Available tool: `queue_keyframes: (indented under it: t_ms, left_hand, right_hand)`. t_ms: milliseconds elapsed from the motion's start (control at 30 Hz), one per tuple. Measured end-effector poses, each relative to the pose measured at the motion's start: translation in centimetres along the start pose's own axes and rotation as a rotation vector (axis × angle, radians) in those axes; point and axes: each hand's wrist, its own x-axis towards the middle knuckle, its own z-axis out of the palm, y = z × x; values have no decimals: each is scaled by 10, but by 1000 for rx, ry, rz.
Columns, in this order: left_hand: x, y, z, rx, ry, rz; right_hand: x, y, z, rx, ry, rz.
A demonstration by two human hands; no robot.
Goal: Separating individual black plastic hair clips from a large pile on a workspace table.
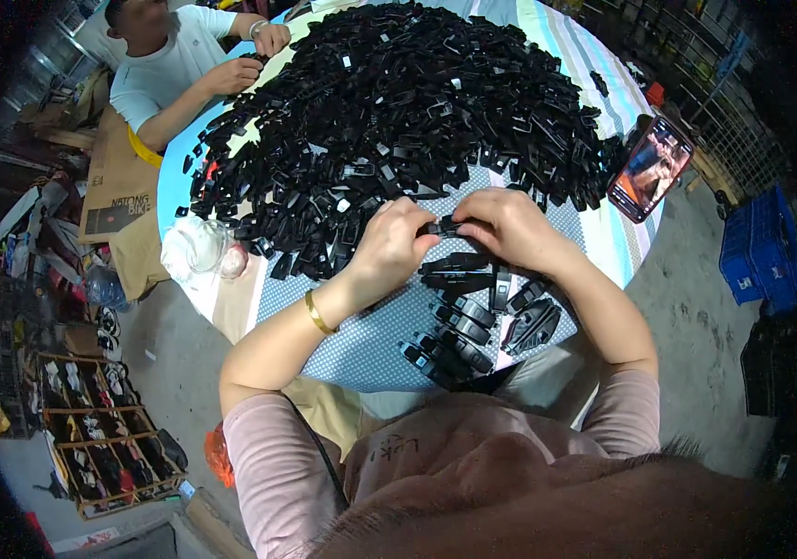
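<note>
Between my two hands, a small black plastic part (442, 227) is held just above the table. My left hand (389, 240) pinches its left end with thumb and fingers, and my right hand (508, 226) grips the right end. The fingertips cover much of the part, so its exact kind cannot be made out. Just below my hands lie several larger black plastic pieces (457, 273). Closer to my body, similar black and grey parts (462, 321) sit side by side in rows. Beyond my hands spreads a big heap of loose black plastic parts (417, 112).
A round table with a patterned cloth (324, 349) carries everything. At its right edge leans a lit phone (652, 170); a white plastic bag (195, 247) lies at the left. Another person (179, 70) works at the far left. A blue crate (760, 247) stands on the floor.
</note>
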Motion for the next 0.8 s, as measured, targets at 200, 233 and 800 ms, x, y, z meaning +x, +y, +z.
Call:
queue_keyframes:
  t_ms: [200,233,800]
  left_hand:
    - [0,-3,-2,27,26,-39]
    - [1,-4,-2,22,18,-38]
    - [33,-8,-46,119,-71,-161]
  right_hand:
    - [-1,-1,-12,-151,18,-31]
    - [0,-2,-13,-149,17,-32]
    - [0,12,-24,-156,142,39]
